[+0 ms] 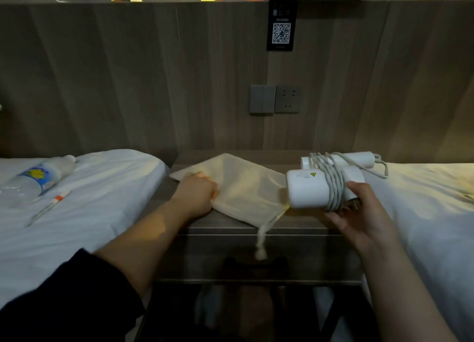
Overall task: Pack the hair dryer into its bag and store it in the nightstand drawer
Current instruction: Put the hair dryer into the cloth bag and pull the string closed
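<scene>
A white hair dryer [307,189] with its grey cord wound round the body is held by my right hand [364,213] just above the right side of the nightstand top [307,221]. Its barrel points left at the mouth of a cream drawstring bag [243,188], which lies flat on the nightstand. The bag's drawstring [263,236] hangs over the front edge. My left hand [196,195] grips the bag's left edge with curled fingers. The drawer front [295,254] below the top is closed.
White beds flank the nightstand. On the left bed [102,200] lie a plastic water bottle [38,177] and a pen [50,207]. A switch and socket plate [274,99] and a QR-code sign [280,32] sit on the wooden headboard wall.
</scene>
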Demonstrator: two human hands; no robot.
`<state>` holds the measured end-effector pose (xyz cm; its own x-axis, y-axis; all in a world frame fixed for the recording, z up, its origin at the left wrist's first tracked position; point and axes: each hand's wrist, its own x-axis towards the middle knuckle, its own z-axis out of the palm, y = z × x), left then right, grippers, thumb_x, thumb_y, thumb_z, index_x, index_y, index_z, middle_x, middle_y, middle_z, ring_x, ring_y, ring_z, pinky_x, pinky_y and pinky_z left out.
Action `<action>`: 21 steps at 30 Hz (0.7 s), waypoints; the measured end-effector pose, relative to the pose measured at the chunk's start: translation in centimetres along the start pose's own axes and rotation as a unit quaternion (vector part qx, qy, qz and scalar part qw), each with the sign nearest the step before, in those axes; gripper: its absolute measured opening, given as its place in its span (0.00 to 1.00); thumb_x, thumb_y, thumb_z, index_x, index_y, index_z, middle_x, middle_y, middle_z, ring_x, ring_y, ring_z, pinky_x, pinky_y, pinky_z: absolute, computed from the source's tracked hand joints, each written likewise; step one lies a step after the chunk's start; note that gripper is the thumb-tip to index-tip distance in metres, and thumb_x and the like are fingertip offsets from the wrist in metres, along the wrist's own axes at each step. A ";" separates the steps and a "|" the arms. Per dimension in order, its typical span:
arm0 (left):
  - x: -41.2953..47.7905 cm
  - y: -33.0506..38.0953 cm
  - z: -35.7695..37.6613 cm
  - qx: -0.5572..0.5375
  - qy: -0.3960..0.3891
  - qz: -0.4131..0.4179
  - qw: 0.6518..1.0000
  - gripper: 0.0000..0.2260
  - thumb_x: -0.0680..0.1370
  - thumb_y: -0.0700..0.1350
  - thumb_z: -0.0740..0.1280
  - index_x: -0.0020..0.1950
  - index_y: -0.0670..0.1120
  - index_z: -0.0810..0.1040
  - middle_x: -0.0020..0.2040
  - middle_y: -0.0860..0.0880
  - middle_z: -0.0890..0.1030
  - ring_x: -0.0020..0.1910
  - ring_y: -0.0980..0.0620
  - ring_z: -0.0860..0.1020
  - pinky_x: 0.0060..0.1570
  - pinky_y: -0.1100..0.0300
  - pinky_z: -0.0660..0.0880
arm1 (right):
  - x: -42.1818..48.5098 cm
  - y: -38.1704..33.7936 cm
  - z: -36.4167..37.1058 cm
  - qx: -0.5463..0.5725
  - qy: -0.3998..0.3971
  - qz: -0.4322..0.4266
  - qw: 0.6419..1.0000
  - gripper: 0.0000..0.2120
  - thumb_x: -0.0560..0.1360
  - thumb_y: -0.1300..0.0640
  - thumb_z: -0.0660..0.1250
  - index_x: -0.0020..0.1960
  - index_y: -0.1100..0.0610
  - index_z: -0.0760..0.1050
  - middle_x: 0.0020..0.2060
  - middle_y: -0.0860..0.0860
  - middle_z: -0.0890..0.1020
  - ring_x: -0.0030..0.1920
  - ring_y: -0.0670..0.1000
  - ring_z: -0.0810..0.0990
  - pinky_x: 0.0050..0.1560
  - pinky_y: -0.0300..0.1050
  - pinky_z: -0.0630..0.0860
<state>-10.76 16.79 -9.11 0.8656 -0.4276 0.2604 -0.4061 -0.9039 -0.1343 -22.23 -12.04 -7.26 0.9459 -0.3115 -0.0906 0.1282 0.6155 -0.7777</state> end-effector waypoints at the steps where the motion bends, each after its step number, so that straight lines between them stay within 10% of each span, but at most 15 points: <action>1: -0.6 0.0 -0.2 -0.018 -0.010 -0.101 0.995 0.07 0.75 0.44 0.61 0.44 0.46 0.78 0.48 0.45 0.80 0.49 0.45 0.76 0.50 0.54 0.71 | -0.3 0.0 -0.3 0.011 0.010 0.001 1.000 0.21 0.72 0.57 0.64 0.65 0.53 0.71 0.59 0.56 0.77 0.56 0.55 0.78 0.52 0.56 0.78; 4: -2.2 2.7 -0.6 -0.100 0.036 -0.213 0.971 0.08 0.73 0.44 0.61 0.46 0.44 0.79 0.50 0.43 0.80 0.51 0.42 0.75 0.51 0.53 0.71 | -1.5 0.1 -1.0 0.039 0.032 0.012 0.999 0.16 0.73 0.57 0.62 0.61 0.53 0.72 0.56 0.55 0.79 0.59 0.56 0.77 0.57 0.57 0.75; 8: -3.4 10.0 -2.2 -0.296 0.052 -0.113 0.947 0.16 0.75 0.55 0.62 0.57 0.48 0.77 0.53 0.49 0.79 0.54 0.49 0.74 0.53 0.53 0.73 | -2.3 0.3 -1.0 0.035 0.038 0.032 0.998 0.08 0.74 0.57 0.62 0.52 0.51 0.74 0.53 0.54 0.79 0.59 0.56 0.77 0.52 0.55 0.76; 13: -2.9 12.8 -1.9 -0.222 -0.004 -0.116 0.968 0.07 0.76 0.49 0.64 0.49 0.49 0.79 0.46 0.49 0.79 0.46 0.49 0.77 0.44 0.58 0.70 | -2.1 -0.5 -2.2 0.018 0.014 0.074 0.997 0.21 0.73 0.56 0.61 0.66 0.53 0.71 0.62 0.55 0.78 0.61 0.57 0.77 0.53 0.57 0.76; 21: -1.7 12.2 -3.1 -0.515 0.123 -0.194 0.826 0.08 0.72 0.42 0.66 0.37 0.41 0.82 0.35 0.43 0.82 0.37 0.49 0.79 0.36 0.59 0.71 | -2.2 -1.4 -2.9 -0.030 -0.078 0.162 0.983 0.45 0.44 0.57 0.79 0.62 0.57 0.75 0.58 0.59 0.81 0.59 0.62 0.79 0.56 0.69 0.71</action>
<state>-18.06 6.42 -8.20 0.9548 0.0221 0.2963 -0.2552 -0.4495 0.8560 -25.34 -14.30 -7.78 0.9687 0.0115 -0.2481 -0.2018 0.6185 -0.7594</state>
